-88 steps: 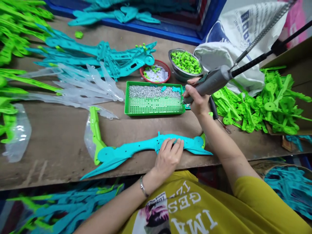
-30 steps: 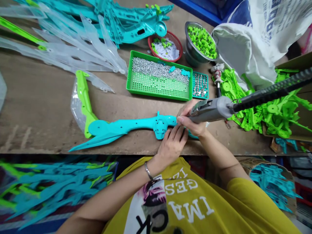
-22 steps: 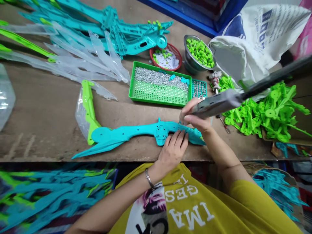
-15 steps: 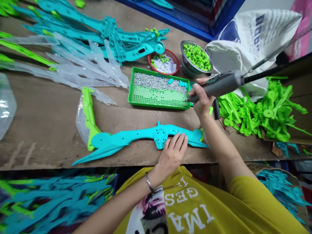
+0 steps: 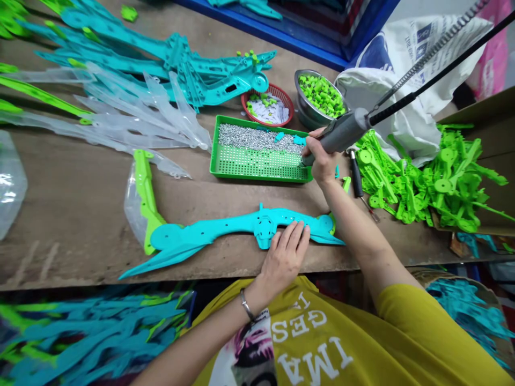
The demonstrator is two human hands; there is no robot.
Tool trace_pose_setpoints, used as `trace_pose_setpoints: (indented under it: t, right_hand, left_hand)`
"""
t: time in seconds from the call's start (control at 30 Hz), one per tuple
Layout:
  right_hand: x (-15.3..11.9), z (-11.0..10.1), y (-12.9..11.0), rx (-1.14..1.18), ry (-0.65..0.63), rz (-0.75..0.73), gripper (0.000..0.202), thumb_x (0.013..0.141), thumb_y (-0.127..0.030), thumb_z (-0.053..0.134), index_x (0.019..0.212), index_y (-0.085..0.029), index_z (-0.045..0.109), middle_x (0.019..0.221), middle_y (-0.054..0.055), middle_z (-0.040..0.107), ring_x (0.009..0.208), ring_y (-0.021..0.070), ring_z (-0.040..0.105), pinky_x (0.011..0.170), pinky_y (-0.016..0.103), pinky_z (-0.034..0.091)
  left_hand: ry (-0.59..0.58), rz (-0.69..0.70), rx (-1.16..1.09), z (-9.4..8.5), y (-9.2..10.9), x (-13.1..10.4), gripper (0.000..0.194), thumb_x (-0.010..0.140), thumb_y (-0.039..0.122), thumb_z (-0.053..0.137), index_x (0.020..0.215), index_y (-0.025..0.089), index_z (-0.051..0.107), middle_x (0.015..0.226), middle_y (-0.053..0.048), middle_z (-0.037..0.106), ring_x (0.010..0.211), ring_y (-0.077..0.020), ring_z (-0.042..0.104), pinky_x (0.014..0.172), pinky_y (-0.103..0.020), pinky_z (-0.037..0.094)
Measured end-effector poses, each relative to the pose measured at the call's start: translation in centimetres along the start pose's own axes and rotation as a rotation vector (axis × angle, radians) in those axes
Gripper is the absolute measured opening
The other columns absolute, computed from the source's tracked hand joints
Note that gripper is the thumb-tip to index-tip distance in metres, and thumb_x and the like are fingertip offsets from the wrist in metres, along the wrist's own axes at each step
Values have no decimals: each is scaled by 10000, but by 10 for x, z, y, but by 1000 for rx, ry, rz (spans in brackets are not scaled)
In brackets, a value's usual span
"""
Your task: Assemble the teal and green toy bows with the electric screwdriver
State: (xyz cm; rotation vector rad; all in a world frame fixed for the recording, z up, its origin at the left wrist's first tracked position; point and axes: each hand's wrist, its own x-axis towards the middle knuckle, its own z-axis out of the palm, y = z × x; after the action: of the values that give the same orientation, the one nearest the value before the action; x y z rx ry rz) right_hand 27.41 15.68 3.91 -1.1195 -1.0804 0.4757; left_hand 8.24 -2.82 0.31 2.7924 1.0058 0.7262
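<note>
A long blue plastic part lies along the front of the table, with a green piece and a clear piece at its left end. My left hand rests flat on its right half, fingers stretched out. My right hand is wrapped round a grey power screwdriver, hung from a coiled cable. The tool's tip is at the right end of a green tray, which holds many small silver screws and a few small blue pieces.
Behind the tray are a red basket and a metal bowl of green pieces. Blue parts and clear parts lie at the back left. Green parts are heaped at the right, beside a black-handled screwdriver.
My right hand and the grey power screwdriver have shifted slightly left over the tray's right end, and the cable hangs at a steeper slant. My left hand stays on the blue part.
</note>
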Motion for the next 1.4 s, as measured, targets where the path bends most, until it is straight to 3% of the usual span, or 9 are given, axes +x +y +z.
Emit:
trace_pose_setpoints:
  t: [0.2,0.33,0.47,0.6,0.77,1.0,1.23,1.4]
  right_hand:
    - [2,-4,-11,-44,6,52,384,779,-590,765,922,-255,641,556,-86,515,484,108,553,574,291,495]
    - [-16,-18,-54,-49,-18,22,371,831,-620,712,964,-284,630,566,-83,483,498,117,564,576,298,518]
    - [-56,-40,-106,24,-85,62,269,835,-477,756,948,-276,617,534,-93,476,439,109,518,493,278,480]
    - [-90,-62,-129,2,-99,147,214,839,-385,762,957,-267,628,552,-85,537,441,106,525,488,271,484]
    - [-106,-81,-127,-45,-46,172,184,846,-344,766,961,-261,649,586,-73,578,488,116,579,519,273,510]
    - [-115,-87,-113,-89,-11,174,190,850,-376,757,939,-260,636,579,-73,576,483,123,586,506,274,510]
    - [-114,-96,-96,-36,-231,128,124,844,-301,772,869,-264,656,621,-66,618,499,125,597,494,284,499]
    - [-92,-96,-102,6,-468,237,142,833,-299,789,885,-232,676,613,-52,630,460,110,575,435,253,455]
  left_hand:
    - [101,9,-27,6,-1,-1,363,1012,150,464,1311,108,665,1427,-148,657,1321,-251,600,1065,-402,396]
    - [116,26,-43,4,-2,1,341,1000,147,471,1265,114,682,1404,-166,669,1314,-272,606,1050,-410,394]
    - [55,18,-72,3,-2,1,397,983,142,494,1350,144,643,1429,-175,648,1330,-284,593,1054,-424,388]
    - [25,13,-96,5,-2,-1,453,976,153,518,1419,194,603,1454,-184,624,1359,-298,571,1065,-440,383]
    - [12,12,-100,7,-3,-3,502,990,173,507,1488,214,543,1473,-186,610,1377,-299,560,1089,-451,374]
    - [17,17,-122,4,-3,-2,515,986,169,533,1500,196,530,1474,-191,606,1375,-314,561,1066,-451,383]
    - [34,24,-94,1,-2,1,455,983,157,533,1435,170,589,1452,-183,628,1345,-305,588,1038,-439,396]
    - [51,27,-99,3,-2,1,446,975,151,528,1414,167,607,1443,-185,634,1346,-304,589,1018,-439,424]
